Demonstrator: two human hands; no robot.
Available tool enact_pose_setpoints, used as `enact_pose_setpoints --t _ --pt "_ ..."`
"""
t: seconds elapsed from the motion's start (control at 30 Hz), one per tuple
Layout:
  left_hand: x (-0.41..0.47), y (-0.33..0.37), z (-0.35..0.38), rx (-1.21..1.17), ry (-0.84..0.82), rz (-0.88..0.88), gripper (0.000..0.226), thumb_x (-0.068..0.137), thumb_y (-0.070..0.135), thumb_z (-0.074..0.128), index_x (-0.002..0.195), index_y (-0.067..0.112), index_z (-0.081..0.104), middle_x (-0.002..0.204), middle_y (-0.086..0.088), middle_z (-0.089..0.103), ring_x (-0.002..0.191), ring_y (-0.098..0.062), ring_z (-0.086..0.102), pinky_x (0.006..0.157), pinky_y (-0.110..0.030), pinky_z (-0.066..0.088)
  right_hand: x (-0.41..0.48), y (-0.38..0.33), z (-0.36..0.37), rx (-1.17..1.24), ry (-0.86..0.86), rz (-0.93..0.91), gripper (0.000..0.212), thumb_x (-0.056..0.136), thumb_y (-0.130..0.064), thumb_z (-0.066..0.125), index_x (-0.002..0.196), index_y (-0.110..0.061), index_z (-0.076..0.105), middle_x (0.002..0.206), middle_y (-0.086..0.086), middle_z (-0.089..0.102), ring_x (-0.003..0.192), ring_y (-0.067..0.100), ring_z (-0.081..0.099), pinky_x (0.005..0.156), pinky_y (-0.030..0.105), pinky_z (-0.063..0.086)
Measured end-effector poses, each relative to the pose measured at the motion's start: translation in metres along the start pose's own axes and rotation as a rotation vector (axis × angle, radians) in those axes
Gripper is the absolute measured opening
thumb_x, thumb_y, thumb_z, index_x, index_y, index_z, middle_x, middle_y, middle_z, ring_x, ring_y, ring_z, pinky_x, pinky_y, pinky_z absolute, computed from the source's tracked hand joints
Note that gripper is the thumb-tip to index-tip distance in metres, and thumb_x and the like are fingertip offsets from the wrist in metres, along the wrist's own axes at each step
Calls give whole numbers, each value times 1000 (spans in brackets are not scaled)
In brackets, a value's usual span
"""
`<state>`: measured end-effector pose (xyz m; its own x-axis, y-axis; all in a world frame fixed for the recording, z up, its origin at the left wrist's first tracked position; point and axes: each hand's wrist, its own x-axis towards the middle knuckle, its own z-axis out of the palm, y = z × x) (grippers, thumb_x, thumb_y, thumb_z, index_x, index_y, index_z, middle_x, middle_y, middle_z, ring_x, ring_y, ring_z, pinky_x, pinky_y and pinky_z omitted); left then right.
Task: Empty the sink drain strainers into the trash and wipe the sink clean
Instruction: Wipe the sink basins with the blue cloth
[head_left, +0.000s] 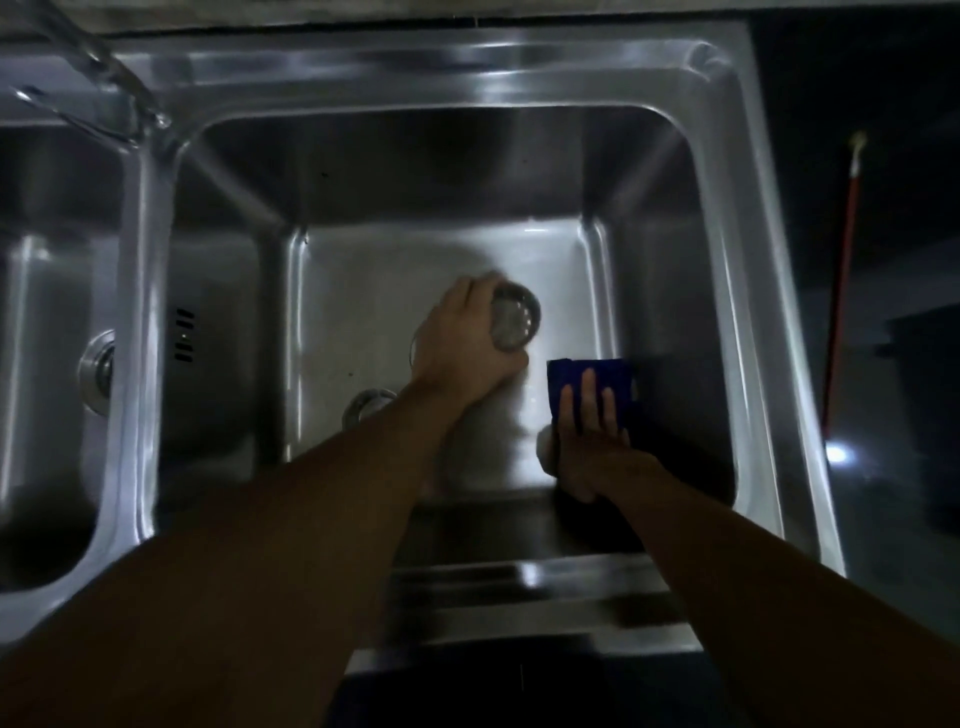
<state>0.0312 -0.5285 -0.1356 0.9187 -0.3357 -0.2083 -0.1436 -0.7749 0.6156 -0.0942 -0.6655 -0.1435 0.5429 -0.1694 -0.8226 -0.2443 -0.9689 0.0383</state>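
Both my arms reach down into the large steel sink basin (363, 270). My left hand (460, 338) grips a round metal drain strainer (514, 321), lifted and tilted above the basin floor. My right hand (589, 431) lies with straight fingers on a blue cloth (569, 379), pressing it against the floor near the basin's right wall. The drain opening (366, 405) shows just left of my left forearm, partly hidden by it.
A second basin (52, 364) lies to the left with its own drain fitting (98, 371). The faucet (104, 78) arches over the divider at top left. A red-handled stick (844, 270) leans in the dark area right of the sink.
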Motion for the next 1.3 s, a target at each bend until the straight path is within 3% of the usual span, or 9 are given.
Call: enact_pose_setpoints --t 0.33,0.5,0.63,0.8,0.93,1.07,1.17,1.3 --pt "85 5 19 -122 79 -52 97 67 33 85 152 24 41 147 -6 44 130 -27 51 103 -39 49 4 -4 -3 95 -44 8 106 88 -14 57 152 -16 -27 151 10 -46 145 37 -31 121 56 3" --pt "87 -3 29 -110 106 -43 94 69 32 86 151 18 41 146 -5 45 129 -24 50 101 -32 47 4 -6 -2 112 -39 25 101 91 -20 54 152 -16 -27 151 9 -46 146 36 -30 122 55 4" --pt "84 -8 35 -115 103 -51 92 70 33 85 150 21 42 142 -3 46 124 -24 53 98 -37 52 4 -7 -3 100 -50 38 105 91 -20 57 150 -15 -30 150 10 -48 145 36 -32 122 55 5" --pt "81 -11 26 -131 16 -76 110 71 45 88 159 22 27 156 -4 38 142 -25 40 112 -39 43 6 -8 0 81 -32 56 104 90 -17 55 150 -16 -30 150 10 -47 145 37 -31 121 55 5" --pt "58 -20 5 -138 -54 -179 124 66 52 89 161 24 16 164 -2 29 149 -25 32 119 -44 36 6 -8 7 75 26 50 97 91 -18 50 153 -16 -25 153 10 -43 146 37 -28 121 55 9" --pt "7 -45 -29 114 -112 -213 111 75 69 74 160 21 20 162 -6 33 145 -29 36 118 -43 34 3 -10 2 56 7 44 101 90 -18 54 152 -15 -26 153 12 -43 146 39 -28 120 55 10" --pt "-48 -69 -51 198 -194 -320 125 65 76 76 160 21 16 166 -5 24 150 -29 29 122 -42 28 -1 -10 -2 49 -10 56 109 87 -15 60 151 -17 -28 152 11 -44 146 39 -28 120 56 9" --pt "-93 -88 -63 197 -259 -387 130 56 69 86 158 26 17 162 -2 24 145 -31 30 115 -47 37 -3 -10 -3 51 -33 56 99 92 -19 54 153 -19 -23 155 9 -41 147 38 -26 120 56 8"
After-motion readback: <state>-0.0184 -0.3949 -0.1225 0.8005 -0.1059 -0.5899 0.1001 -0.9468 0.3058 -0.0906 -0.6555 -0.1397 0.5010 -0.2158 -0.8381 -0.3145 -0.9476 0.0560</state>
